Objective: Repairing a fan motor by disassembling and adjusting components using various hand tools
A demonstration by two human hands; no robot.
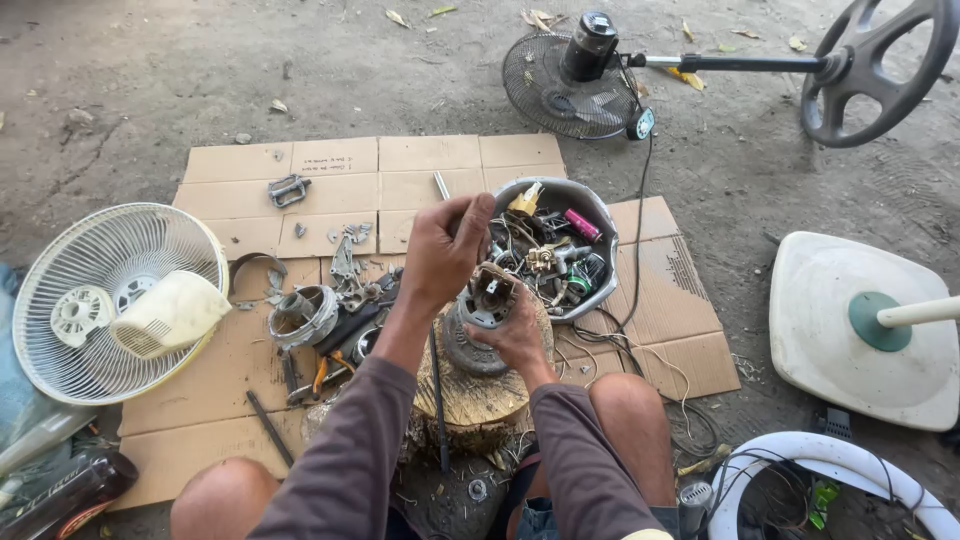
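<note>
At frame centre, the left hand [445,250] pinched a thin tool while the right hand [515,335] fingers gripped the fan motor [487,297] on the wood stump [480,395]. The motor looked heavy, stiff and greasy, best held around its rim.

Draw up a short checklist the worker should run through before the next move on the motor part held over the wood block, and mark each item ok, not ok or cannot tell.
1. Motor part resting on the wood block: ok, it sits on top.
2. Right hand steadying the part: ok, it grips the lower side.
3. Left hand set above the part: ok, closed, fingers bunched; what it holds: cannot tell.
4. Spare parts at hand: ok, the bowl lies just behind.
5. Pliers within reach: ok, on the cardboard beside the left arm.
6. Part held level: cannot tell.
</note>
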